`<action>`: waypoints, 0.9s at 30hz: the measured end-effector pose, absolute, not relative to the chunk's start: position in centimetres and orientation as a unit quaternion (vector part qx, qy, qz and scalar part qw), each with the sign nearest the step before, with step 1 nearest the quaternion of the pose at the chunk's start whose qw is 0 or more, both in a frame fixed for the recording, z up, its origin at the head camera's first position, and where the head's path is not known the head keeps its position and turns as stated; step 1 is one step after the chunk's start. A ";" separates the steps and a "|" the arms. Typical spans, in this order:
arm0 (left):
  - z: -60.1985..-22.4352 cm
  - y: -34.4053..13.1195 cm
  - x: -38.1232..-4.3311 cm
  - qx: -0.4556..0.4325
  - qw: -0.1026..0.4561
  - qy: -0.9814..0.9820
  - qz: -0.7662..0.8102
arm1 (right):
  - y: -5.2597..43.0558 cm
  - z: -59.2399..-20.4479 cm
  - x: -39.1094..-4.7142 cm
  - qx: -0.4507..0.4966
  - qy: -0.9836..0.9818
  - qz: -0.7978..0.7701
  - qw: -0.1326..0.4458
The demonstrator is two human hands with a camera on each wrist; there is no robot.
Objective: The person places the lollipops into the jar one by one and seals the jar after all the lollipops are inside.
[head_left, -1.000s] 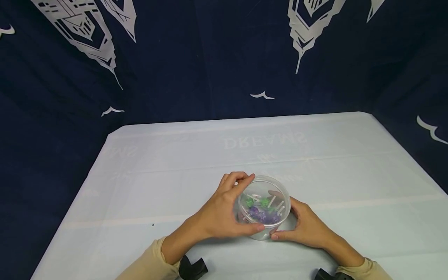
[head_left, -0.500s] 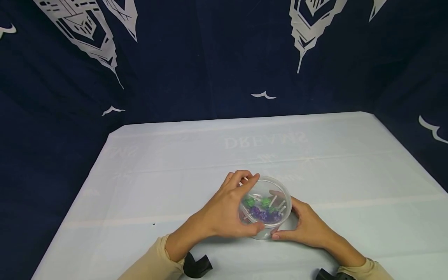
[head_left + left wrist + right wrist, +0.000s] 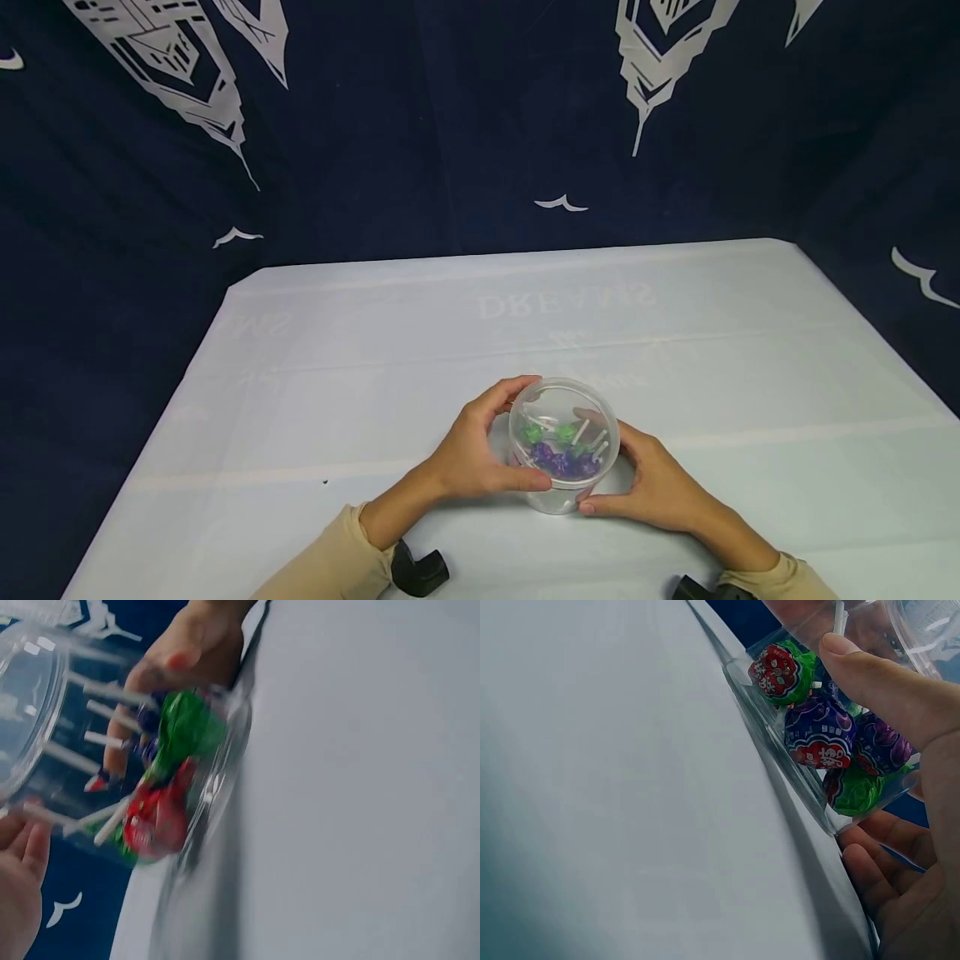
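Note:
A clear plastic tub (image 3: pixel 553 502) with a round clear lid (image 3: pixel 551 400) stands on the table near its front. Wrapped lollipops (image 3: pixel 566 462) in green and purple show through it, white sticks pointing up. My right hand (image 3: pixel 663 487) grips the lower right wall, thumb in front and fingers behind. On the other side my left hand (image 3: pixel 476 454) holds the tub by its rim, thumb at the front and fingers at the back. A red-wrapped lollipop (image 3: pixel 157 825) shows in the left wrist view. Several purple lollipops (image 3: pixel 819 735) press against the wall in the right wrist view.
A white cloth (image 3: pixel 337 383) with faint lettering covers the table. Dark blue curtains (image 3: pixel 427 150) with white prints rise behind it and at both sides. Black wrist mounts (image 3: pixel 420 571) sit under the forearms. A tiny dark speck (image 3: pixel 325 481) lies left of the left hand.
My left hand has drawn back slightly to the left from over the lid, its fingers and thumb now lower at the rim's edge. The right hand and the tub stay in place.

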State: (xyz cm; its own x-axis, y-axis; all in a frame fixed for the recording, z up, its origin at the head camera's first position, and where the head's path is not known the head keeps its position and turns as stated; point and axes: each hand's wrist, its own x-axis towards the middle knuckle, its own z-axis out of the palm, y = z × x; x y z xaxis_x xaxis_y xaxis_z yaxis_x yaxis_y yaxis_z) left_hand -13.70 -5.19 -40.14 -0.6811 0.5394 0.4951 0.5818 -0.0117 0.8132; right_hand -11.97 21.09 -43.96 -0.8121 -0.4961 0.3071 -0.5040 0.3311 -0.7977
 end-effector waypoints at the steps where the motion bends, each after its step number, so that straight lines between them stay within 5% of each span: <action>1: -40.2 -5.3 -13.9 -0.408 0.012 -0.693 -0.595 | 21.1 -44.0 -12.0 0.305 -0.817 0.490 0.003; 27: -40.9 -6.2 -15.1 -0.448 -0.007 -0.660 -0.603 | 21.2 -44.0 -12.0 0.303 -0.822 0.481 0.002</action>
State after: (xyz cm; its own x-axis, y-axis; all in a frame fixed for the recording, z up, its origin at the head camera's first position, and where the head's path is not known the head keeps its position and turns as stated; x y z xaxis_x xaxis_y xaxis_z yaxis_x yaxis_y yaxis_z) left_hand -15.05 -6.17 -40.86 -0.5978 0.6005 0.5311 0.5833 -0.1287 0.8020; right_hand -11.99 21.16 -43.98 -0.8163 -0.4962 0.2957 -0.5008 0.3526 -0.7905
